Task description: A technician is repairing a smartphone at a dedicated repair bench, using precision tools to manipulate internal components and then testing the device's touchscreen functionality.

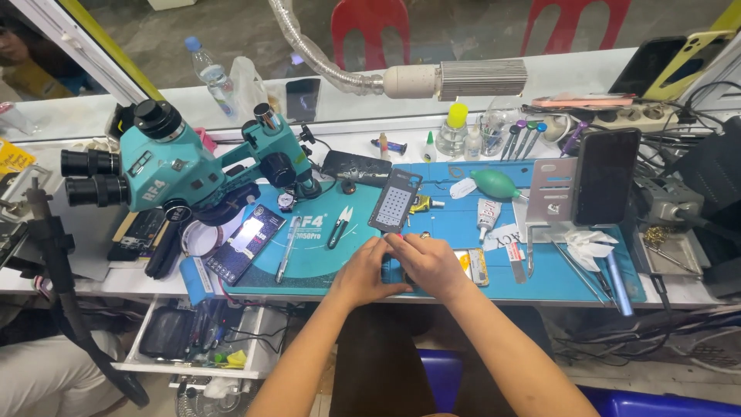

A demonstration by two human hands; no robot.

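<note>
blue mat bears a small device pinched between left hand and right hand.

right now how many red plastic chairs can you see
2: one red chair at top centre behind the bench, another further right. Both are cut off by the frame; more may be hidden.

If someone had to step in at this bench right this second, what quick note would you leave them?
Left hand: resting on the blue work mat, fingers meeting the right hand over a small item that both hands mostly hide.
Right hand: curled over the same item; grip not clear.
Nearby: perforated dark plate just beyond the hands, snips and tweezers to the left, teal microscope far left, green bulb blower and propped phone to the right.
Done or left: cannot tell, the hands cover the work.
</note>
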